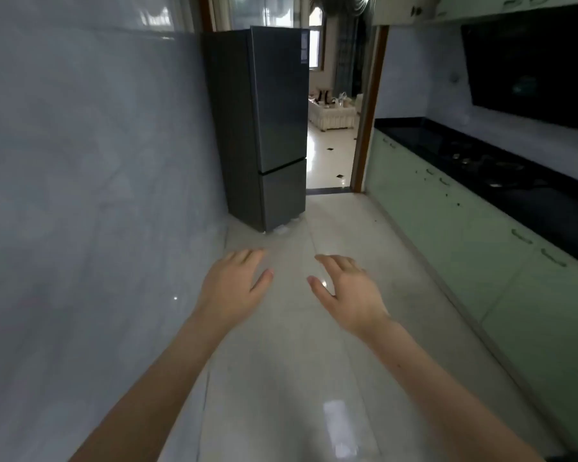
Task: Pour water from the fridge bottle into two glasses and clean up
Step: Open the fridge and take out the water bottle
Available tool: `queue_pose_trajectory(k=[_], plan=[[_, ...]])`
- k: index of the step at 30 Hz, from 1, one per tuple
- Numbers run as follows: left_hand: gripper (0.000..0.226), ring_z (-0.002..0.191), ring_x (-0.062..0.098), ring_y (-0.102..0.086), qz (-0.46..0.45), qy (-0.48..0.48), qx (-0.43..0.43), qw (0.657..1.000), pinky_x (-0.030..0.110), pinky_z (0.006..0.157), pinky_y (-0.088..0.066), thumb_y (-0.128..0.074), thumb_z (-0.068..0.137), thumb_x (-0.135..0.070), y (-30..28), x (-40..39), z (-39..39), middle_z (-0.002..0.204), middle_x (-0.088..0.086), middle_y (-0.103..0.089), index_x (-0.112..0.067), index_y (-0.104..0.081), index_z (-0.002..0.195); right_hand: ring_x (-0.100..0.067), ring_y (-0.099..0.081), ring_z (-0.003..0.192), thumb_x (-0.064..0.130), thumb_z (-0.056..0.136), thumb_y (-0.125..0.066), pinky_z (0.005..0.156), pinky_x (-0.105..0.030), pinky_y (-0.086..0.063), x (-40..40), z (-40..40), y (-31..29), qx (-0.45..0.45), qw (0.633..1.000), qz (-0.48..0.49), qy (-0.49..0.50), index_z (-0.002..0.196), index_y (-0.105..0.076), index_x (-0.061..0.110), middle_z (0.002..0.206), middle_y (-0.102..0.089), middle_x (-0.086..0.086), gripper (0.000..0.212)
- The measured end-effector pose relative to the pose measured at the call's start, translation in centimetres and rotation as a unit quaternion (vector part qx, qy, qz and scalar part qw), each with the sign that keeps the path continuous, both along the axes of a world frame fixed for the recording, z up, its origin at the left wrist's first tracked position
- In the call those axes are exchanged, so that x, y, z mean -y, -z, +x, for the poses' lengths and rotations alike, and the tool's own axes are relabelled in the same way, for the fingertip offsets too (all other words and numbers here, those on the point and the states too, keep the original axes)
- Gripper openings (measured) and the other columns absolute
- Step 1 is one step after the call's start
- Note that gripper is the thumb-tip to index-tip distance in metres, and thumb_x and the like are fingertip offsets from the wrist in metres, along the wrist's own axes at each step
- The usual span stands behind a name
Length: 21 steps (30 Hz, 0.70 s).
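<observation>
A tall dark grey fridge point(274, 121) stands against the left wall at the far end of the narrow kitchen, both its doors closed. My left hand point(236, 281) and my right hand point(346, 288) are stretched out in front of me over the floor, palms down, fingers relaxed and empty. They are well short of the fridge. No bottle or glass shows in the view.
A grey tiled wall point(90, 195) runs along the left. On the right, pale green cabinets point(464, 235) carry a black countertop point(501, 175) with a built-in hob, under a dark range hood point(534, 61). Beyond the fridge a doorway point(334, 145) opens onto a bright room.
</observation>
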<state>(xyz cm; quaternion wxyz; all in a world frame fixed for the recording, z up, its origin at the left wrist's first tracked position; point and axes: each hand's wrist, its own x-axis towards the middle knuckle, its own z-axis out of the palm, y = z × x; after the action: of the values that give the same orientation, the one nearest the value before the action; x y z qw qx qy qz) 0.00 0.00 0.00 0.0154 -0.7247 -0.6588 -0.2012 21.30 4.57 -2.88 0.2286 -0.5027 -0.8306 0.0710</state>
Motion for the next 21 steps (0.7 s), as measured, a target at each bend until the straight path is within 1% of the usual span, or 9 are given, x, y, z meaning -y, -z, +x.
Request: queue_pose_trajectory(k=[2, 5, 9, 11, 13, 16, 18, 21], plan=[[0.064, 0.108, 0.030, -0.054, -0.005, -0.008, 0.016, 1.000, 0.039, 0.087, -0.045, -0.027, 0.089, -0.049, 0.9, -2.3, -0.3, 0.121, 0.010, -0.062, -0.008, -0.053, 0.132, -0.024, -0.043, 0.132, 0.046, 0.099, -0.046, 0.103, -0.037, -0.038, -2.4, -0.3, 0.8, -0.004, 1.000, -0.006, 0.003, 0.141, -0.048, 0.015, 0.140, -0.054, -0.003, 0.052], [0.058, 0.108, 0.030, -0.054, -0.003, -0.015, 0.007, 1.000, 0.039, 0.087, -0.045, -0.032, 0.090, -0.044, 3.0, -6.7, -0.6, 0.122, 0.009, -0.062, -0.009, -0.053, 0.132, -0.024, -0.045, 0.131, 0.046, 0.098, -0.046, 0.103, -0.037, -0.038, -7.0, -0.6, 2.5, 0.013, 1.000, -0.010, 0.004, 0.140, -0.049, 0.015, 0.139, -0.055, -0.003, 0.052], [0.058, 0.106, 0.029, -0.055, 0.001, -0.021, -0.003, 1.000, 0.038, 0.087, -0.045, -0.031, 0.092, -0.047, 4.3, -13.4, -0.8, 0.120, 0.008, -0.062, -0.011, -0.054, 0.130, -0.021, -0.042, 0.134, 0.047, 0.099, -0.044, 0.104, -0.035, -0.036, -14.6, -1.0, 3.3, 0.022, 1.000, 0.001, -0.017, 0.142, -0.047, 0.017, 0.141, -0.053, 0.000, 0.052], [0.058, 0.106, 0.028, -0.055, 0.000, -0.031, -0.010, 0.999, 0.037, 0.088, -0.045, -0.030, 0.093, -0.049, 3.9, -17.3, -0.9, 0.120, 0.007, -0.062, -0.012, -0.054, 0.131, -0.020, -0.042, 0.134, 0.046, 0.099, -0.044, 0.103, -0.034, -0.035, -18.8, -1.3, 2.9, 0.025, 0.999, 0.008, -0.026, 0.142, -0.047, 0.018, 0.141, -0.053, 0.002, 0.052], [0.052, 0.107, 0.028, -0.054, 0.001, -0.040, -0.013, 0.999, 0.037, 0.089, -0.044, -0.034, 0.097, -0.046, 2.8, -21.3, -1.1, 0.120, 0.008, -0.061, -0.012, -0.053, 0.131, -0.020, -0.044, 0.132, 0.047, 0.099, -0.044, 0.102, -0.034, -0.036, -23.0, -1.5, 1.8, 0.023, 0.999, 0.012, -0.033, 0.142, -0.047, 0.018, 0.141, -0.053, 0.002, 0.052], [0.058, 0.103, 0.029, -0.056, 0.022, -0.052, -0.007, 0.998, 0.037, 0.085, -0.044, -0.028, 0.093, -0.049, 0.6, -27.0, -1.4, 0.113, 0.009, -0.063, -0.010, -0.057, 0.125, -0.020, -0.045, 0.131, 0.047, 0.099, -0.042, 0.102, -0.035, -0.038, -29.2, -2.3, 0.1, 0.028, 0.998, 0.023, -0.046, 0.141, -0.048, 0.018, 0.139, -0.054, 0.001, 0.051], [0.051, 0.102, 0.030, -0.056, 0.032, -0.062, 0.009, 0.998, 0.037, 0.083, -0.044, -0.036, 0.093, -0.043, -0.3, -30.4, -2.0, 0.111, 0.010, -0.063, -0.010, -0.058, 0.125, -0.020, -0.046, 0.129, 0.047, 0.100, -0.042, 0.101, -0.035, -0.040, -33.2, -3.0, -0.7, 0.032, 0.998, 0.027, -0.047, 0.140, -0.048, 0.018, 0.137, -0.055, 0.000, 0.050], [0.042, 0.104, 0.030, -0.056, 0.036, -0.068, 0.008, 0.997, 0.038, 0.086, -0.043, -0.046, 0.097, -0.035, -0.5, -34.6, -3.1, 0.115, 0.011, -0.063, -0.009, -0.055, 0.130, -0.023, -0.048, 0.127, 0.045, 0.099, -0.043, 0.100, -0.036, -0.041, -38.1, -4.4, -0.8, 0.026, 0.998, 0.021, -0.052, 0.137, -0.050, 0.018, 0.135, -0.057, -0.002, 0.047]])
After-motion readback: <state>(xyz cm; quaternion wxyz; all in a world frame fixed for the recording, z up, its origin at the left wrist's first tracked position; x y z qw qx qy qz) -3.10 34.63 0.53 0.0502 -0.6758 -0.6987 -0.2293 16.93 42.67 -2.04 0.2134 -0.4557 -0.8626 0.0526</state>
